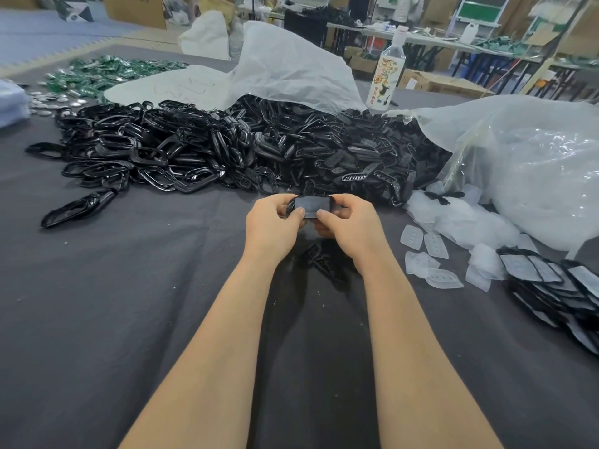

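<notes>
Above a grey-clothed table (129, 286), a worker's left hand (275, 222) and right hand (350, 223) pinch a black frame (311, 206), pressing in a clear pad. Uneven thumb pressure could seat the pad crooked or pop it loose toward the pile of frames (194, 150).

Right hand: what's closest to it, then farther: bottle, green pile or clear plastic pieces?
From the right hand, gripping the black part:
1. Clear plastic pieces, just to its right.
2. Bottle, behind the black pile.
3. Green pile, far back left.
</notes>
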A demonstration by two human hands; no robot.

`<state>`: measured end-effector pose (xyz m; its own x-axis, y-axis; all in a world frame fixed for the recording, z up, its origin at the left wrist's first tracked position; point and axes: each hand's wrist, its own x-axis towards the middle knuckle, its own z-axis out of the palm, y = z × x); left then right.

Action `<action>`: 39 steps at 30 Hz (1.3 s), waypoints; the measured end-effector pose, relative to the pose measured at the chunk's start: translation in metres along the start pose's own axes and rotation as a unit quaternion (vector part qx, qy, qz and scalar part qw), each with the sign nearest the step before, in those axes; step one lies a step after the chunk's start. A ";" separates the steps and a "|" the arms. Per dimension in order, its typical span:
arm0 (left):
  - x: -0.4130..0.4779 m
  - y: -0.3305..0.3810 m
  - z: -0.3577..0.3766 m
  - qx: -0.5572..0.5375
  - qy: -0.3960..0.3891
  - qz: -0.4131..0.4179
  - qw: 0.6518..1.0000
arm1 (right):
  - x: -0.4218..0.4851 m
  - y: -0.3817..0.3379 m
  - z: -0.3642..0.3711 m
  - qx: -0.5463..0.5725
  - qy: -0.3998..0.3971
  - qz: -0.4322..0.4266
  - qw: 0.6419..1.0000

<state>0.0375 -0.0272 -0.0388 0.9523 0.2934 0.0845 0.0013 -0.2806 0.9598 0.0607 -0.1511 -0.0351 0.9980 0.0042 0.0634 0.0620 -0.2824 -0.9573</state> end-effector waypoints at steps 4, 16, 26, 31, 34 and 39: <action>0.000 0.000 0.001 0.030 -0.001 0.018 0.999 | 0.001 0.002 0.002 -0.010 0.022 -0.008 1.000; -0.001 0.002 0.001 0.039 -0.014 -0.002 0.999 | 0.003 0.005 0.005 -0.058 0.025 -0.033 0.997; -0.002 0.002 0.001 -0.004 -0.040 -0.011 0.999 | 0.002 0.005 0.003 -0.020 0.043 -0.020 0.999; -0.001 0.001 -0.001 -0.019 -0.039 -0.014 0.999 | 0.003 0.004 0.000 -0.033 0.027 -0.019 0.999; -0.004 0.004 0.000 -0.035 -0.027 -0.022 0.999 | 0.002 0.001 -0.003 -0.041 0.034 -0.016 0.998; -0.012 0.034 0.026 -0.053 -0.018 0.009 0.998 | -0.007 -0.007 -0.036 -0.023 0.116 -0.005 0.993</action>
<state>0.0337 -0.0644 -0.0142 0.9624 0.2552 0.0936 -0.0461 -0.1860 0.9815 0.0528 -0.1839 -0.0186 0.9672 -0.2119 0.1402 0.0650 -0.3272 -0.9427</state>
